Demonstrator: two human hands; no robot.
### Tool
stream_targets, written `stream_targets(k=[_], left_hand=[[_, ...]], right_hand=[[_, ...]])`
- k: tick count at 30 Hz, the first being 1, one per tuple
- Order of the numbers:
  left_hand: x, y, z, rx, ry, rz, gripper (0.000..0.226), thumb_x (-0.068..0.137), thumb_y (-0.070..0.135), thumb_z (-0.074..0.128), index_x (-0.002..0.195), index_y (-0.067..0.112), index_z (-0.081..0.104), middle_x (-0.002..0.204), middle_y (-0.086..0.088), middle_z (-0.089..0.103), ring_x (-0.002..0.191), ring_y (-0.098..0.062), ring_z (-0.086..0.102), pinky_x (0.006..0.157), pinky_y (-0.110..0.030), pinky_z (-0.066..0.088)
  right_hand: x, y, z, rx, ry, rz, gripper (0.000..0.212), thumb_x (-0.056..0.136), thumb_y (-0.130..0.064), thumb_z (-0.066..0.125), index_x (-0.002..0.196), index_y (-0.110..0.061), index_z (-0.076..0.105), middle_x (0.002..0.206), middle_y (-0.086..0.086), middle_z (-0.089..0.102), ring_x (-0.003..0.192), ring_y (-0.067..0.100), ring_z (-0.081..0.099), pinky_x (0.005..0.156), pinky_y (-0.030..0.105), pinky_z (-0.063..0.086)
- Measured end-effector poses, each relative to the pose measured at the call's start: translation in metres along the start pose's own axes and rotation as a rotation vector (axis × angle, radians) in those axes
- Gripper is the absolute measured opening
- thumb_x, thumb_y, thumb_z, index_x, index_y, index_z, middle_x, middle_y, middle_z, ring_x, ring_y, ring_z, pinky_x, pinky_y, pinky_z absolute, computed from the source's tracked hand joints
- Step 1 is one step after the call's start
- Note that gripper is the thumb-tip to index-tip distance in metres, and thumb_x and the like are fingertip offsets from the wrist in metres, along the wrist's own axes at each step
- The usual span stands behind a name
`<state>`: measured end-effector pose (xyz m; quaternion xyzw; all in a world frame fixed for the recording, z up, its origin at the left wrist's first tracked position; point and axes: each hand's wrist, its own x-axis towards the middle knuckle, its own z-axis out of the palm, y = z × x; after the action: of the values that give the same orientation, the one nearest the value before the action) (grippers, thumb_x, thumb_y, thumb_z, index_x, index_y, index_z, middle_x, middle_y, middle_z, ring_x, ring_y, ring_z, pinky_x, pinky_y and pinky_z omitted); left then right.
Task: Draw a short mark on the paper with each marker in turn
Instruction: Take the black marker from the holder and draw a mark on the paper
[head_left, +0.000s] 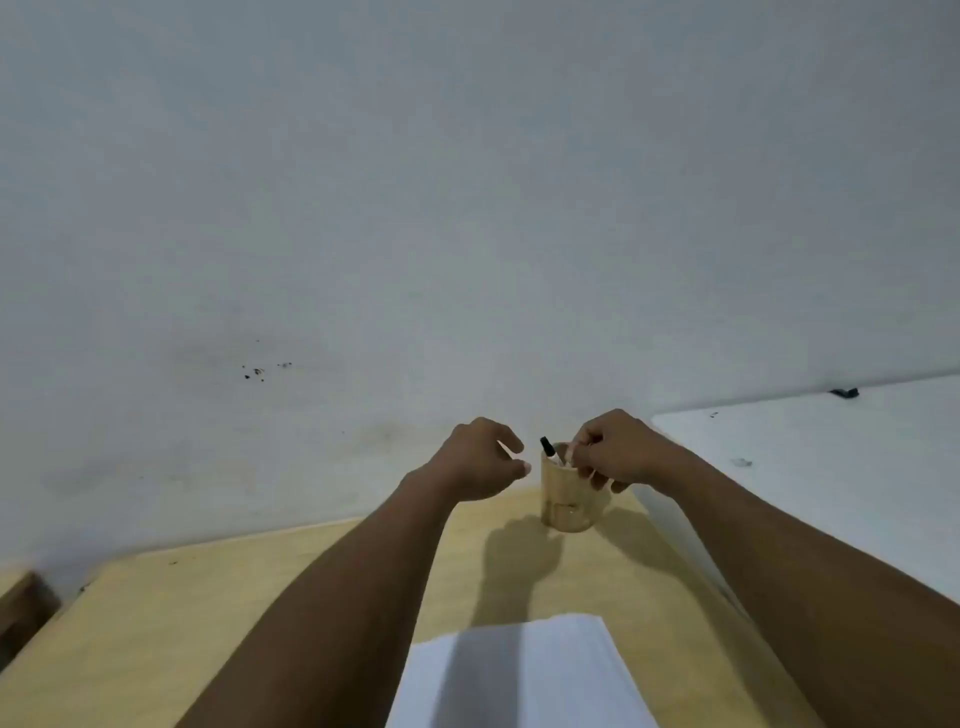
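A wooden cup (566, 504) stands at the far edge of the table, close to the wall. A black-capped marker (548, 448) leans out of its mouth. My right hand (615, 452) is over the cup's rim, fingers pinched on a pale marker (573, 453) that stands in the cup. My left hand (480, 460) hovers just left of the cup, fingers curled apart, holding nothing. White paper (524, 675) lies near me, between my forearms, partly shaded by my left arm.
The light wooden table (260, 613) ends at a pale wall (467, 234) right behind the cup. A white surface (831, 467) adjoins on the right, with a small dark object (844, 393) at its far edge.
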<state>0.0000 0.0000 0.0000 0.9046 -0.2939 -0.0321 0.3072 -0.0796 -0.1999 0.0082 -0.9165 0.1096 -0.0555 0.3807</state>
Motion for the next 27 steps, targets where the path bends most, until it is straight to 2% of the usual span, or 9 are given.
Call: stream_targets(k=[4, 7, 9, 12, 16, 19, 23, 25, 27], left_hand=[[0.044, -0.004, 0.025, 0.013, 0.029, 0.005, 0.044, 0.087, 0.043, 0.072, 0.127, 0.025, 0.067, 0.117, -0.001, 0.075, 0.110, -0.021, 0.068, 0.098, -0.039, 0.053], [0.077, -0.007, 0.044, 0.006, 0.034, 0.033, 0.046, 0.089, 0.044, 0.070, 0.132, 0.027, 0.065, 0.119, -0.001, 0.075, 0.110, -0.021, 0.068, 0.096, -0.037, 0.052], [0.091, -0.008, 0.052, 0.019, 0.023, 0.055, 0.036, 0.091, 0.038, 0.070, 0.125, 0.025, 0.071, 0.113, -0.001, 0.078, 0.106, -0.020, 0.070, 0.094, -0.037, 0.055], [0.102, -0.008, 0.060, 0.017, 0.045, 0.102, 0.015, 0.093, 0.026, 0.070, 0.101, 0.018, 0.080, 0.099, -0.002, 0.079, 0.095, -0.019, 0.071, 0.088, -0.038, 0.059], [0.092, -0.001, 0.045, -0.120, 0.183, 0.106, 0.018, 0.093, 0.027, 0.072, 0.095, 0.011, 0.082, 0.086, -0.003, 0.079, 0.082, -0.016, 0.073, 0.078, -0.030, 0.058], [0.066, 0.002, 0.015, -0.270, 0.272, 0.079, 0.023, 0.091, 0.032, 0.075, 0.089, 0.010, 0.082, 0.068, 0.001, 0.076, 0.062, -0.005, 0.071, 0.065, -0.020, 0.054], [0.017, -0.011, -0.022, -0.495, 0.310, 0.026, 0.029, 0.090, 0.036, 0.077, 0.086, 0.008, 0.081, 0.076, -0.009, 0.080, 0.071, -0.020, 0.077, 0.071, -0.032, 0.060], [-0.011, -0.023, -0.034, -0.595, 0.300, -0.010, 0.030, 0.089, 0.034, 0.078, 0.083, 0.005, 0.079, 0.078, -0.011, 0.080, 0.070, -0.021, 0.076, 0.070, -0.033, 0.061], [-0.039, -0.038, -0.040, -0.653, 0.298, -0.054, 0.029, 0.090, 0.033, 0.077, 0.081, 0.005, 0.077, 0.076, -0.011, 0.077, 0.068, -0.021, 0.076, 0.070, -0.034, 0.062]], right_hand=[[0.033, 0.020, 0.006, 0.024, -0.005, 0.032, 0.018, 0.093, -0.012, 0.059, 0.093, -0.002, 0.074, 0.076, 0.008, 0.075, 0.053, 0.016, 0.068, 0.046, 0.024, 0.047], [0.048, 0.033, 0.009, 0.052, -0.052, 0.071, 0.018, 0.090, -0.011, 0.058, 0.087, -0.001, 0.072, 0.076, 0.015, 0.078, 0.047, 0.015, 0.066, 0.041, 0.020, 0.041], [0.053, 0.037, 0.010, 0.038, -0.088, 0.093, 0.019, 0.088, -0.012, 0.058, 0.087, 0.000, 0.073, 0.080, 0.017, 0.080, 0.047, 0.015, 0.068, 0.040, 0.020, 0.040], [0.056, 0.044, 0.011, 0.061, -0.109, 0.119, 0.022, 0.090, -0.014, 0.060, 0.092, 0.004, 0.074, 0.078, 0.015, 0.080, 0.051, 0.018, 0.071, 0.039, 0.021, 0.039], [0.046, 0.038, 0.009, 0.171, -0.127, 0.147, 0.032, 0.094, -0.028, 0.063, 0.101, 0.002, 0.073, 0.073, 0.009, 0.078, 0.054, 0.019, 0.071, 0.040, 0.021, 0.036], [0.031, 0.015, 0.015, 0.389, -0.214, 0.206, 0.052, 0.092, -0.054, 0.063, 0.101, -0.004, 0.070, 0.074, 0.007, 0.075, 0.053, 0.017, 0.069, 0.042, 0.022, 0.034], [0.010, -0.022, 0.056, 0.816, -0.277, 0.258, 0.078, 0.078, -0.077, 0.063, 0.111, -0.006, 0.069, 0.081, 0.011, 0.072, 0.049, 0.016, 0.061, 0.038, 0.021, 0.033], [0.003, -0.040, 0.083, 1.049, -0.235, 0.254, 0.074, 0.080, -0.075, 0.063, 0.110, -0.007, 0.070, 0.077, 0.008, 0.069, 0.042, 0.011, 0.053, 0.036, 0.019, 0.030], [-0.002, -0.057, 0.109, 1.285, -0.192, 0.245, 0.052, 0.086, -0.062, 0.067, 0.098, -0.011, 0.068, 0.069, 0.003, 0.064, 0.037, 0.007, 0.044, 0.031, 0.017, 0.026]])
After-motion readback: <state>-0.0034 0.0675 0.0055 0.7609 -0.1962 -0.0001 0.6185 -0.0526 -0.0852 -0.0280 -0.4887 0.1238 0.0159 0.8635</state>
